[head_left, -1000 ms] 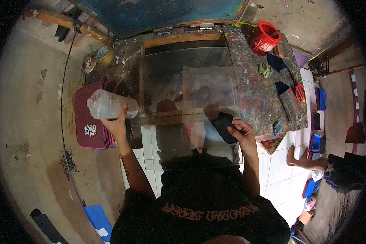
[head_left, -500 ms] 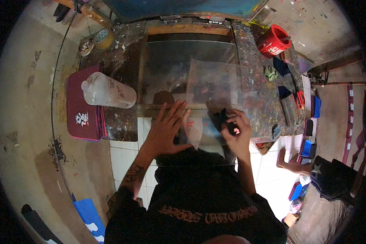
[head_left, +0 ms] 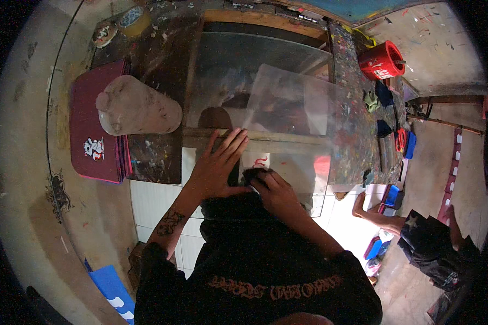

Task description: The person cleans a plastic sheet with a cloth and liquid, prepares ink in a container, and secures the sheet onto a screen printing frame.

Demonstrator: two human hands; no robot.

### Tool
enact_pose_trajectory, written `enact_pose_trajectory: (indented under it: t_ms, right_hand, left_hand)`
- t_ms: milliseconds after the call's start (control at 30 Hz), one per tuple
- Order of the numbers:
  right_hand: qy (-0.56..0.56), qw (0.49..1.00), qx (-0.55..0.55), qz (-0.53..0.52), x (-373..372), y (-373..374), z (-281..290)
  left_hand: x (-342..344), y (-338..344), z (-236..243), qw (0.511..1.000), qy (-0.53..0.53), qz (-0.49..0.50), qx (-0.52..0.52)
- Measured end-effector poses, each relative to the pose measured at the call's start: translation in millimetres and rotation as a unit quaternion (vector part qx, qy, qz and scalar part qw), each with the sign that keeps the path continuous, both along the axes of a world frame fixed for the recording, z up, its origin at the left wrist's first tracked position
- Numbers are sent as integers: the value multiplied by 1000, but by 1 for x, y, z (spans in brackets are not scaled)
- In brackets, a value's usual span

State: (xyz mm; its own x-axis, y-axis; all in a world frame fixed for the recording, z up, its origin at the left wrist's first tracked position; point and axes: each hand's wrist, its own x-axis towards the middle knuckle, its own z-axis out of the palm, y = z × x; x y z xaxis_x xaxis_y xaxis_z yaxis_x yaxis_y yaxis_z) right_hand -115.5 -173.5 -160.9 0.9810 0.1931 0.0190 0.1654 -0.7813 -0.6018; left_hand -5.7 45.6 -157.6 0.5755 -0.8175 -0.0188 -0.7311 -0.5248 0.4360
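My left hand (head_left: pixel 216 169) lies flat with fingers stretched out at the near edge of a glass pane (head_left: pixel 228 51) set in a wooden frame. In my right hand (head_left: pixel 281 197) is a bunched black cloth (head_left: pixel 254 174), pressed on a clear sheet (head_left: pixel 290 105) just beside the left thumb. The sheet rests slanted over the pane and reaches past the table's near edge. A small red mark (head_left: pixel 261 162) shows right by the cloth. The fingertips of my right hand are partly hidden by the cloth.
Left of the pane, a cloudy plastic bottle (head_left: pixel 141 108) is beside stacked maroon pieces (head_left: pixel 92 116). Tape rolls (head_left: pixel 134 23) sit at the far left. On the right are a red bucket (head_left: pixel 378 62), rags (head_left: pixel 371 101) and red-handled scissors (head_left: pixel 400 140). Another person (head_left: pixel 431 238) is at the lower right.
My right hand has moved left with the black cloth, from the right part of the sheet to beside the left hand. The left hand keeps its place; the view has shifted slightly.
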Motion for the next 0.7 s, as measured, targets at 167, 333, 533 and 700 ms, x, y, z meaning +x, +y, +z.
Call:
enact_pose_trajectory:
  t_ms: [167, 333, 533, 700]
  right_hand:
    - [-41, 995, -55, -68, 15, 2, 15]
    - [-72, 996, -44, 11, 36, 9, 27]
    - [87, 995, 33, 43, 29, 4, 23]
    - [41, 991, 107, -72, 21, 1, 8]
  left_hand:
    - [1, 1, -3, 1000, 13, 3, -27]
    - [2, 3, -4, 999, 15, 6, -33]
    - [2, 2, -4, 999, 16, 0, -32]
    - [2, 2, -5, 1000, 3, 0, -25]
